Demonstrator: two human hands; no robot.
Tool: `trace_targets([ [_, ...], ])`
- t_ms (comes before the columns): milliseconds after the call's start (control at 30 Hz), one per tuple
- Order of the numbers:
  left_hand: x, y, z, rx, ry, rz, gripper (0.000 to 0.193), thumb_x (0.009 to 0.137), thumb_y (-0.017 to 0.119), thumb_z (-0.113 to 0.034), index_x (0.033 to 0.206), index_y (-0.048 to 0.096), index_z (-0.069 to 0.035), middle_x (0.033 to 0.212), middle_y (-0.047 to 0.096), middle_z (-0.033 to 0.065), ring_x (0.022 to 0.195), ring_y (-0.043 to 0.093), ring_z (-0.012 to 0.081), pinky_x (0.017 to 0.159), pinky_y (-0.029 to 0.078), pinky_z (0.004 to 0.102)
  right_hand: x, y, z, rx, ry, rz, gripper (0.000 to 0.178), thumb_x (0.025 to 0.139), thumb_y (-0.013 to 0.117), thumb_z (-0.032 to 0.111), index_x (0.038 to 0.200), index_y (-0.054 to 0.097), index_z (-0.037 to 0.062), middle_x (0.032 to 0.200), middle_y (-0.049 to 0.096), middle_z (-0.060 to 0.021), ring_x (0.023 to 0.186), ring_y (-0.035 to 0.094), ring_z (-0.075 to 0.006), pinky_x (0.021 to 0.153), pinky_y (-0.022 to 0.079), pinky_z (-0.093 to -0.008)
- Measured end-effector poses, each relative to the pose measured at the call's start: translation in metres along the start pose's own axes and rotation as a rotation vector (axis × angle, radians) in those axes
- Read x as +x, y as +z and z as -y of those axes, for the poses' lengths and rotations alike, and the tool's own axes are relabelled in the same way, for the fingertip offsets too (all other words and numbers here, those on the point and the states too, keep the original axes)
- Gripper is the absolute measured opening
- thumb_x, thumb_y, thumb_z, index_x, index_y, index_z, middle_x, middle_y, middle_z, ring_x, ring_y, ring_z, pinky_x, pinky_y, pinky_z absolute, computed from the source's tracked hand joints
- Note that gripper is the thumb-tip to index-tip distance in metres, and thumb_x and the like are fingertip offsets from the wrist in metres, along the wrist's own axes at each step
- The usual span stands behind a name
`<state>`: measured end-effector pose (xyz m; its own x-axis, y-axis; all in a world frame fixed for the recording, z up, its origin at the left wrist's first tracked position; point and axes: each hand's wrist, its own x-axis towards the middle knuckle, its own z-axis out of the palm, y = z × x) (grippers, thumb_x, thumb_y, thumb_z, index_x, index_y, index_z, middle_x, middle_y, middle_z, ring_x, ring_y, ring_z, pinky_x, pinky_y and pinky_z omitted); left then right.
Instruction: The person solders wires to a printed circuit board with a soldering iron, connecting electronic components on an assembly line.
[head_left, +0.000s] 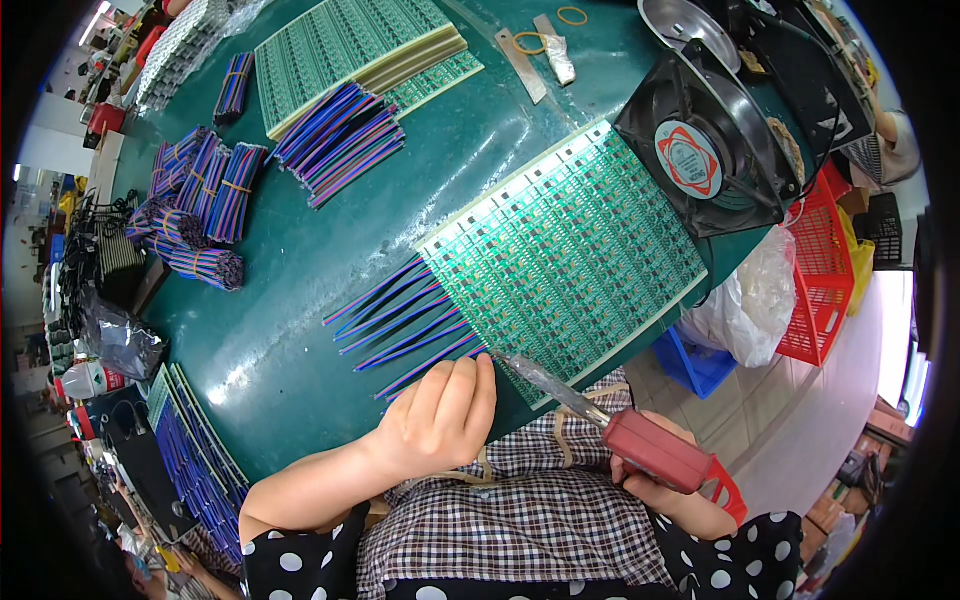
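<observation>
A green panel of small circuit boards (570,260) lies at a slant on the table in front of me. Several blue, red and black wires (395,312) stick out from its left edge. My left hand (440,410) is closed by the panel's near left corner, its fingertips pinching a wire end against the edge. In my right hand (650,492) is a soldering iron with a red handle (655,450). Its tip reaches the board edge right beside my left fingertips. The exact contact at the tip is too small to make out.
A black fan (705,150) stands at the panel's far right corner. Stacked panels (350,50) and loose wires (340,140) lie at the back, bundled wires (205,190) at left. A metal strip (520,68) and metal bowl (690,22) are farther off. Red crates (820,270) stand beyond the right edge.
</observation>
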<state>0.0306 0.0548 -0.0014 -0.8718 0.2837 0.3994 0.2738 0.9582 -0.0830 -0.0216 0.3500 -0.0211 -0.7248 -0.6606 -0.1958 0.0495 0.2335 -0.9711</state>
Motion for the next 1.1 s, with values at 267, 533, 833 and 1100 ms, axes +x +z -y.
trace_targets([
  [267,0.000,0.000,-0.001,0.035,0.019,0.014,0.026,0.068,0.063,-0.004,0.091,0.068,0.005,0.082,0.061,0.0099,0.067,0.060,0.0176,0.055,0.050,0.0233,0.001,-0.008,-0.001,-0.178,-0.191,0.097,0.072,0.072,0.083,0.031,0.125,0.052,-0.0072,0.091,0.071,-0.0107,0.074,0.071,-0.0206,0.064,0.055,-0.0277],
  [533,0.000,0.002,-0.001,0.097,0.067,-0.004,0.024,0.069,0.064,-0.004,0.091,0.068,0.005,0.082,0.061,0.0087,0.069,0.061,0.0171,0.054,0.049,0.0218,-0.012,-0.005,0.001,0.026,0.037,-0.014,0.069,0.073,0.082,0.031,0.122,0.054,-0.0081,0.083,0.071,-0.0083,0.069,0.070,-0.0186,0.063,0.055,-0.0264],
  [833,0.001,0.001,0.001,0.112,0.104,0.000,0.017,0.073,0.065,-0.005,0.087,0.068,0.004,0.080,0.060,0.0072,0.070,0.060,0.0158,0.055,0.049,0.0193,0.002,-0.007,0.004,-0.210,-0.171,0.056,0.073,0.071,0.083,0.031,0.125,0.052,-0.0077,0.094,0.070,-0.0121,0.075,0.071,-0.0215,0.066,0.055,-0.0286],
  [1100,0.002,0.001,0.000,0.126,0.114,0.004,0.015,0.073,0.066,-0.004,0.085,0.068,0.004,0.079,0.060,0.0074,0.068,0.058,0.0159,0.055,0.049,0.0192,-0.002,-0.009,0.008,-0.219,-0.137,0.103,0.075,0.069,0.085,0.031,0.125,0.053,-0.0065,0.095,0.070,-0.0123,0.077,0.071,-0.0224,0.068,0.056,-0.0294],
])
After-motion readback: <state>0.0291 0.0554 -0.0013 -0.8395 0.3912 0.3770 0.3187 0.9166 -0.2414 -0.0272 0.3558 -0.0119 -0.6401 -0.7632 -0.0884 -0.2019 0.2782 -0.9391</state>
